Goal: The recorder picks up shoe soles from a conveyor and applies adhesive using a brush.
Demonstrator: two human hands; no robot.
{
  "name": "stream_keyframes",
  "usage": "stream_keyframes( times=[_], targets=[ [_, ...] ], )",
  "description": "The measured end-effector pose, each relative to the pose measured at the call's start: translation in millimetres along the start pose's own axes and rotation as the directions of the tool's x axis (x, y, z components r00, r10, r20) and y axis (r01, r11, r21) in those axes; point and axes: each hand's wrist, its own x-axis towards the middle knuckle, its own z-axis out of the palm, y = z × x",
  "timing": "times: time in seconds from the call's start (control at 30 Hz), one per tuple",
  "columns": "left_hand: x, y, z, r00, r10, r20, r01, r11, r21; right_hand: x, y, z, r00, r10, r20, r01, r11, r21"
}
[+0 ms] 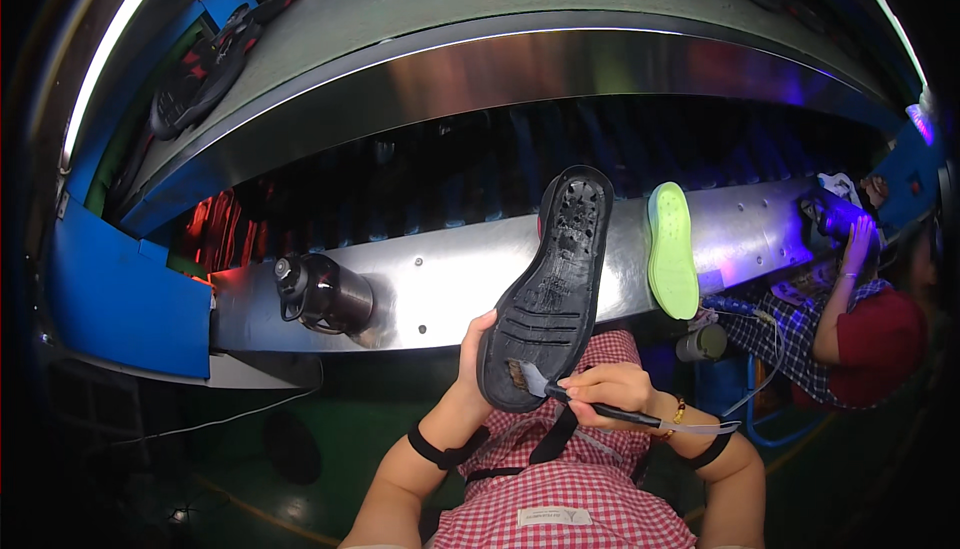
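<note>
A black shoe sole [548, 299] with a raised rim and grooves across it is tilted up in front of me, its toe end away from my body. My left hand [473, 357] is closed on its left edge near the heel. Between the fingers of my right hand [612, 391] is a brush [628, 415] with a dark handle. The brush's pale bristles touch the heel area, beside a brownish patch. A thin, pale wire-like end sticks out behind the handle. Just right of the black sole, a lime-green sole [672, 254] lies on the metal ledge.
The shiny metal ledge [455, 294] runs across in front of me, with a black bottle [325, 294] at its left. Beyond it, shoes [205, 69] rest on a raised grey conveyor belt [440, 9]. At right sits another person [840, 329] in a red cap, close to a grey-green lidded container [703, 343].
</note>
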Motion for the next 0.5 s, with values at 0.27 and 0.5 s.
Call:
stream_keyframes(
  times=[0.27,0.5],
  targets=[
    [-4.2,4.3,9.6,0.998,-0.044,0.055,0.041,0.998,0.047,6.5,4.8,-11.0,0.969,-0.174,0.173,0.195,0.975,-0.111],
    [-5.4,3.6,5.6,0.998,-0.050,0.037,0.048,0.998,0.043,5.9,5.1,-13.1,0.949,-0.227,0.218,0.269,0.945,-0.187]
  ],
)
